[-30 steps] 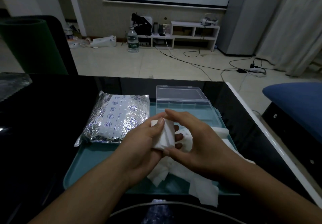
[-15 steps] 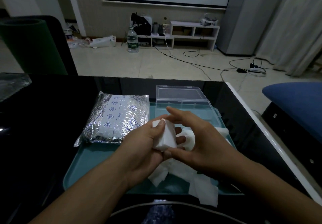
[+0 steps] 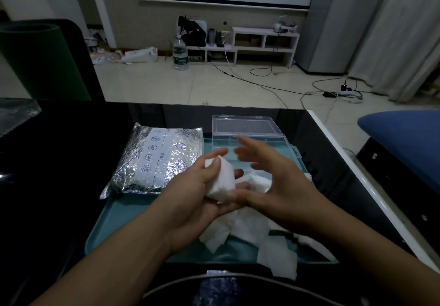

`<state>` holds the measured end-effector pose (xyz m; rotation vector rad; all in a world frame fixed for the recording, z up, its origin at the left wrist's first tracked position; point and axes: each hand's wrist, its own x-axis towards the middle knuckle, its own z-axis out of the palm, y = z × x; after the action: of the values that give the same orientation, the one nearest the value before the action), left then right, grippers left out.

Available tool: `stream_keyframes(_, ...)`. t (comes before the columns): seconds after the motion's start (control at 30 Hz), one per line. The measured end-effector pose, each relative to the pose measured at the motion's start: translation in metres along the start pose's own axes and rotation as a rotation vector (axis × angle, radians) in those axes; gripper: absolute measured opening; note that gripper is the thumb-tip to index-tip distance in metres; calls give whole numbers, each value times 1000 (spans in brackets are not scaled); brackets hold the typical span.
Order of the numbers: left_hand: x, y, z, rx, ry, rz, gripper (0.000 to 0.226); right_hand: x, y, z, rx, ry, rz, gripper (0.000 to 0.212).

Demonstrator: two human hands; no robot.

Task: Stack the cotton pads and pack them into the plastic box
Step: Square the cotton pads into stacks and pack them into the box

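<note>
My left hand point(image 3: 190, 196) grips a thick stack of white cotton pads point(image 3: 222, 183) between thumb and fingers, above the teal tray point(image 3: 123, 231). My right hand point(image 3: 273, 181) hovers just right of the stack with its fingers spread and blurred, holding nothing. Several loose cotton pads point(image 3: 242, 229) lie scattered on the tray under both hands, one hanging over the near edge. The clear plastic box point(image 3: 247, 136) stands behind my hands at the tray's far right, its lid open and tilted back.
A silver foil pouch point(image 3: 154, 160) lies on the tray's far left. The tray sits on a black glossy table point(image 3: 59, 174) with a white right edge. A blue seat point(image 3: 404, 139) stands to the right.
My right hand has let go of the stack and opened, its fingers lifting away to the right. My left hand keeps hold of the stack in the same place.
</note>
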<state>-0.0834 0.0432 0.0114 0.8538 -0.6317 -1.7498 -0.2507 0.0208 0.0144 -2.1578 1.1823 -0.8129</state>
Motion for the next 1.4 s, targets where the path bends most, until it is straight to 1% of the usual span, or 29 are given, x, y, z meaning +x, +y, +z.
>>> stream_keyframes(0.07, 0, 8, -3, -44, 32, 2, 28, 2, 5, -6, 21, 50, 55, 74)
stream_keyframes(0.1, 1, 12, -5, -69, 44, 1, 28, 4, 10, -9, -15, 82, 84, 64)
stream_keyframes(0.17, 1, 20, -8, -106, 57, -3, 27, 6, 20, -12, -149, 125, 151, 44)
stream_keyframes(0.23, 0, 24, -9, -124, 61, -2, 28, 7, 28, -11, -264, 107, 203, 33)
stream_keyframes(0.3, 1, 24, -10, -121, 80, 5, 28, 5, 28, -8, -327, 53, 223, 33)
stream_keyframes(0.4, 3, 21, -12, -104, 113, 26, 26, 4, 22, 1, -454, -27, 191, 46)
stream_keyframes(0.47, 5, 18, -14, -91, 139, 40, 26, 6, 20, 7, -526, -50, 157, 51)
stream_keyframes(0.53, 5, 17, -14, -87, 152, 48, 26, 7, 21, 13, -552, -56, 149, 48)
stream_keyframes(0.6, 5, 17, -15, -81, 159, 52, 26, 9, 23, 17, -549, -66, 167, 38)
stream_keyframes(0.67, 5, 18, -15, -74, 163, 55, 26, 10, 22, 19, -476, -15, 184, 21)
stream_keyframes(0.7, 5, 18, -15, -73, 166, 59, 26, 12, 21, 18, -395, 30, 205, 13)
stream_keyframes(0.73, 5, 18, -15, -70, 169, 64, 25, 13, 19, 16, -296, 79, 230, 10)
stream_keyframes(0.8, 5, 18, -15, -55, 174, 75, 25, 17, 16, 7, -114, 144, 275, 9)
stream_keyframes(0.93, 5, 16, -14, -8, 180, 94, 25, 16, 8, -16, 197, 200, 363, 5)
stream_keyframes(1.1, 4, 11, -9, 44, 175, 103, 24, 10, 8, -26, 324, 293, 339, 12)
stream_keyframes(1.17, 4, 10, -8, 64, 172, 104, 24, 10, 6, -24, 350, 298, 320, 12)
stream_keyframes(1.23, 4, 9, -8, 71, 170, 105, 24, 11, 7, -17, 309, 266, 331, 13)
stream_keyframes(1.3, 5, 11, -9, 69, 181, 110, 24, 11, 12, -5, 178, 225, 358, 11)
stream_keyframes(1.33, 5, 12, -10, 60, 186, 112, 24, 11, 16, 1, 59, 210, 348, 10)
stream_keyframes(1.4, 6, 14, -12, 43, 191, 115, 24, 10, 21, 8, -226, 170, 266, 7)
